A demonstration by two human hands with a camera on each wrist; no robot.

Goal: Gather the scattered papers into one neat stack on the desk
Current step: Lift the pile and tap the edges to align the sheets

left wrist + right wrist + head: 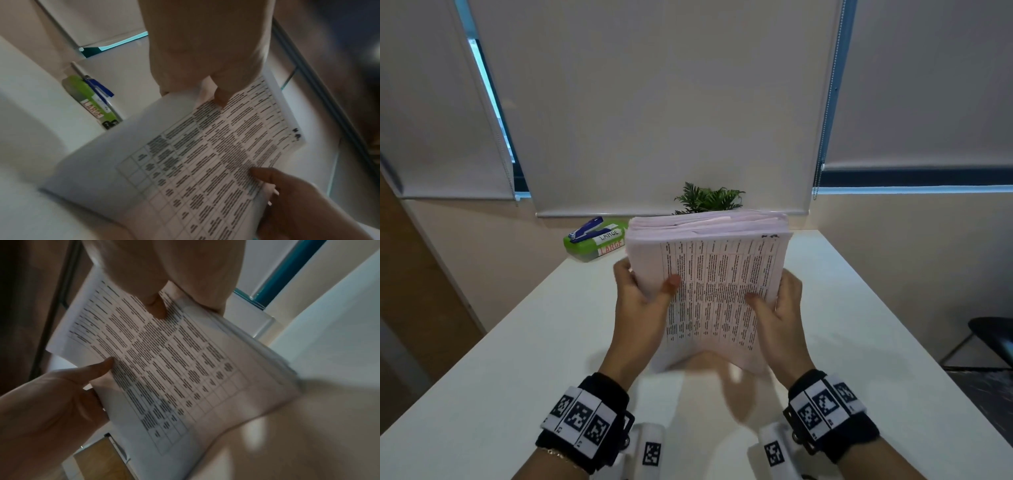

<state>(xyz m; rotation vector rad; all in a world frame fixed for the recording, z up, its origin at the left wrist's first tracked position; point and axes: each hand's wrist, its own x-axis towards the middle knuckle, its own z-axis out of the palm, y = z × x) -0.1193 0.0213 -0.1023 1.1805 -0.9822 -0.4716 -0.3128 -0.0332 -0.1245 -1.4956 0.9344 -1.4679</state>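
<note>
- Both hands, left and right, clasp the paper stack by its sides, upright over the white tabletop; a stapler lies on a green box behind.
- Left-wrist view: the left thumb presses the printed top sheet.
- Right-wrist view: the right thumb pins that page.

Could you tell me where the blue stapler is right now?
In the head view, the blue stapler lies on the green box at the desk's far left, behind the left hand.

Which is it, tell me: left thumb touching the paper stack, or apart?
Touching. The head view shows the left hand thumb pressed flat on the paper stack front page.
</note>
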